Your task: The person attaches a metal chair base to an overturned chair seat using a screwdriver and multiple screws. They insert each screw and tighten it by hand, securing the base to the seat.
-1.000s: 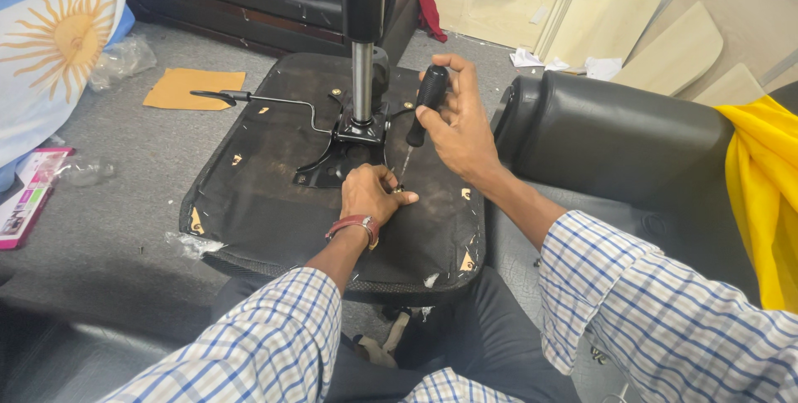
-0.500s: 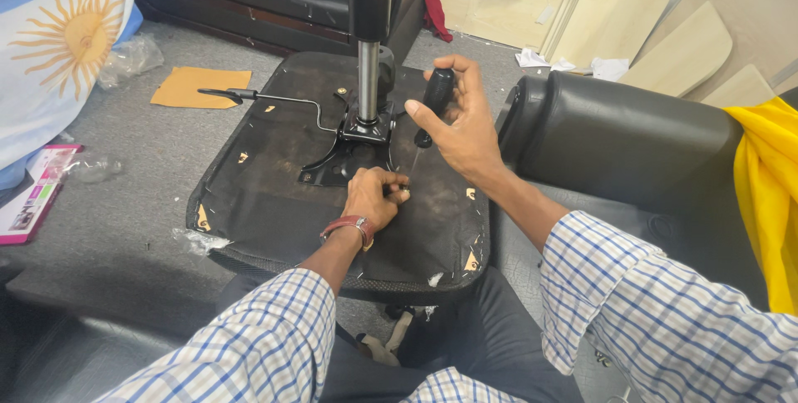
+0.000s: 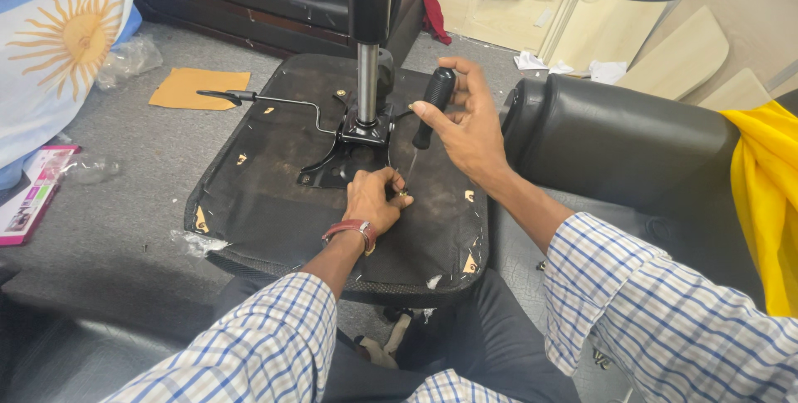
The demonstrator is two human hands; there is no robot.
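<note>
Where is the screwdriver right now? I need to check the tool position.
In the head view, the screwdriver stands centre frame, held in the right hand, tip down beside the left hand on the upturned chair seat.

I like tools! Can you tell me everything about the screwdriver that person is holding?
The screwdriver has a thick black handle and a thin metal shaft. It stands nearly upright, tilted slightly, tip down on the black underside of the chair seat. The right hand grips the handle; the left hand pinches near the tip.
</note>
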